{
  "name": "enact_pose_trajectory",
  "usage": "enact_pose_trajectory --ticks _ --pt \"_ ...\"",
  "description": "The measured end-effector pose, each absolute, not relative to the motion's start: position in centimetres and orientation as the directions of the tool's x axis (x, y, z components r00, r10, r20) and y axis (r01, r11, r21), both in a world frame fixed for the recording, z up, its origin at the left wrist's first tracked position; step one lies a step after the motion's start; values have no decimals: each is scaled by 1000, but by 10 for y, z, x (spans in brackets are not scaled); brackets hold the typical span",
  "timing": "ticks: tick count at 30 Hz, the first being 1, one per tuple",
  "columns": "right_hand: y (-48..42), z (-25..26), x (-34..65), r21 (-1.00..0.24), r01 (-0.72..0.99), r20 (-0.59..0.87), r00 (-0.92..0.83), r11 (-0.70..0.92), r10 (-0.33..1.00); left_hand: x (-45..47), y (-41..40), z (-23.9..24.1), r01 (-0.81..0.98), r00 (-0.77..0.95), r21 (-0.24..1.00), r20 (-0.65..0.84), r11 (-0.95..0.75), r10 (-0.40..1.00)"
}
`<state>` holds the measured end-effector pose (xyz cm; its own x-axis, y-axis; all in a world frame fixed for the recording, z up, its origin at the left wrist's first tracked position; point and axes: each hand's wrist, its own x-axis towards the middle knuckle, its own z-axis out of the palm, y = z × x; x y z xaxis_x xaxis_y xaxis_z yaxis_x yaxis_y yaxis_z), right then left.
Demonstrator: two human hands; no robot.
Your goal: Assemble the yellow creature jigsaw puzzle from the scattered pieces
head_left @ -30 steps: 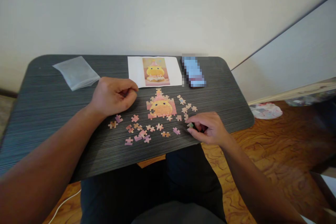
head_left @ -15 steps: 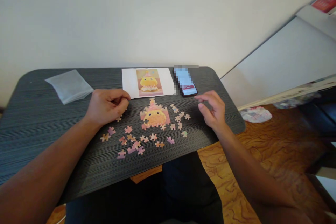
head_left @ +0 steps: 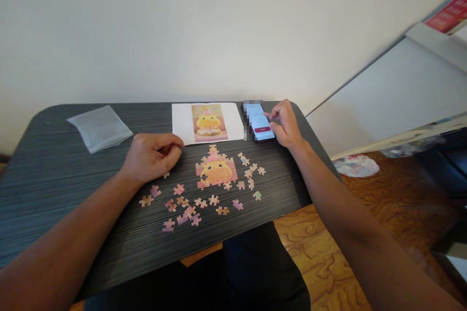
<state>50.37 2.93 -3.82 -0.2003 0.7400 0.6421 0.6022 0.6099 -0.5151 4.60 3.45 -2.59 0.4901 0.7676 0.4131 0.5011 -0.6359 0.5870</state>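
My left hand rests on the table with its fingers curled in toward the thumb, beside the lower left corner of a printed picture sheet. Whether anything is between those fingers is hidden. A partly joined jigsaw puzzle, showing a yellow character with a pink hat, lies below the sheet. Several loose puzzle pieces are scattered to its left, right and front. At the right side of a phone with a lit screen, my right hand has its thumb and fingers apart, the tips at the screen's edge.
A clear plastic bag lies at the left of the dark table. Behind the table stands a pale wall. On the wooden floor to the right is a crumpled plastic bag.
My right hand has moved up and left to the phone, whose screen now looks different. My left hand keeps its place beside the sheet. The view has tilted up slightly.
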Motion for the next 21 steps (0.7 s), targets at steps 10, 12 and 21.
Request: enact_pose_trajectory --ticks 10,12,21 --pt "20 -51 509 -538 556 755 -15 633 655 45 35 -25 524 472 600 386 -605 792" --pt "19 -51 508 -538 558 753 -18 632 658 45 35 -25 531 458 609 379 -590 804" --pt "16 -47 505 -512 589 756 -35 625 653 38 38 -31 551 453 591 383 -590 805"
